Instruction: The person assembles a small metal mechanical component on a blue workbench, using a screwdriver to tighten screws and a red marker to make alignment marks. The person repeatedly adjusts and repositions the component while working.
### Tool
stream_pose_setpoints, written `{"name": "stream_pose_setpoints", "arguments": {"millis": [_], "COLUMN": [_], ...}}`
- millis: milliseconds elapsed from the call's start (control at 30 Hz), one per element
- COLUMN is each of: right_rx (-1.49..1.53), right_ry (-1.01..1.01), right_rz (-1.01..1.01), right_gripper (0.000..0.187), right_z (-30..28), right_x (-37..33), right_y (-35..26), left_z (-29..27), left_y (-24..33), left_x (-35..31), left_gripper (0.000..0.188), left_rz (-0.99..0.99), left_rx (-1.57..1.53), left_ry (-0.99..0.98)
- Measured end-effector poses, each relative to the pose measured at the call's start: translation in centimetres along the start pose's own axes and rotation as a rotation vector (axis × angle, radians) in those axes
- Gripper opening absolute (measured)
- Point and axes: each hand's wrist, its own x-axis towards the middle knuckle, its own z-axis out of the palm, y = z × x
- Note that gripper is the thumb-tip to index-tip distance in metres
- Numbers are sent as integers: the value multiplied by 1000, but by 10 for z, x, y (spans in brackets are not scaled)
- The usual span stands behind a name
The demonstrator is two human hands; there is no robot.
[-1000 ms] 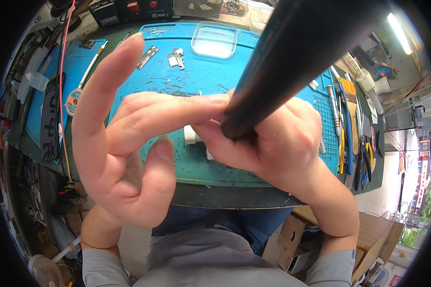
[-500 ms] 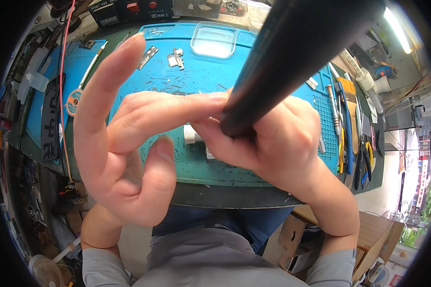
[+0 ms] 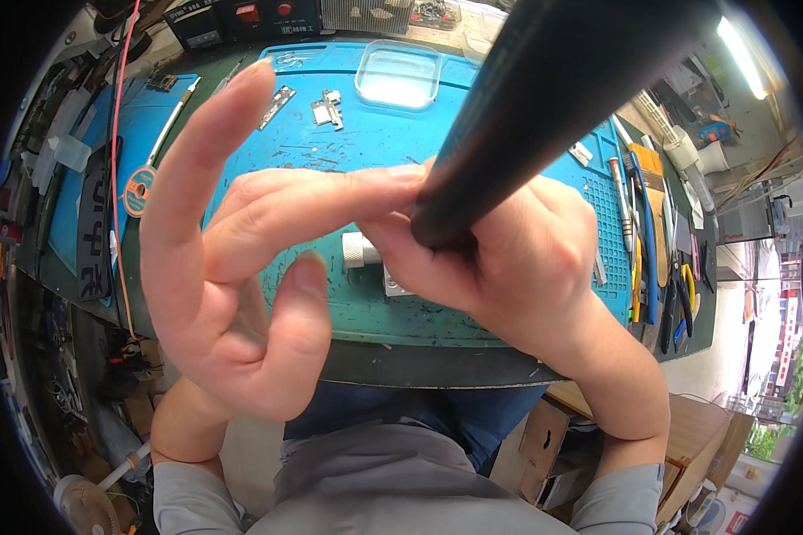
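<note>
My left hand (image 3: 241,303) is raised over the bench, its index finger pointing up and thumb apart. Another of its fingers stretches right, its tip at my right hand. My right hand (image 3: 544,259) is closed, thumb and fingers together; whatever they grip is hidden. A thick black tube (image 3: 553,107) comes down from the upper right across the view, blocking the fingertips; its kind cannot be told. Under my right hand, a silver knurled knob (image 3: 360,251) shows, joined to a metal block mostly covered by the hand. Beneath lies a blue work mat (image 3: 330,147).
On the mat, small circuit parts (image 3: 326,110) lie near a clear plastic tray (image 3: 398,76). Right of it are a brush (image 3: 653,174), pliers and other hand tools. A solder spool (image 3: 139,190) is at left. A black box with red switches (image 3: 245,22) stands behind.
My left hand has shifted very slightly to the right. A little more of the knurled knob and metal block shows. My right hand stays almost still.
</note>
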Motion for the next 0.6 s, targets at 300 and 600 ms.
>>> {"name": "stream_pose_setpoints", "arguments": {"millis": [300, 600], "right_rx": [-5, 27], "right_ry": [-7, -11], "right_rz": [0, 8], "right_gripper": [29, 30], "right_z": [1, 3], "right_x": [1, 2], "right_y": [-1, -3], "left_z": [-10, -10], "left_y": [-14, 5], "left_x": [-11, -2], "left_gripper": [90, 89], "left_rz": [-36, -62], "left_rx": [138, 250], "left_ry": [10, -81]}}
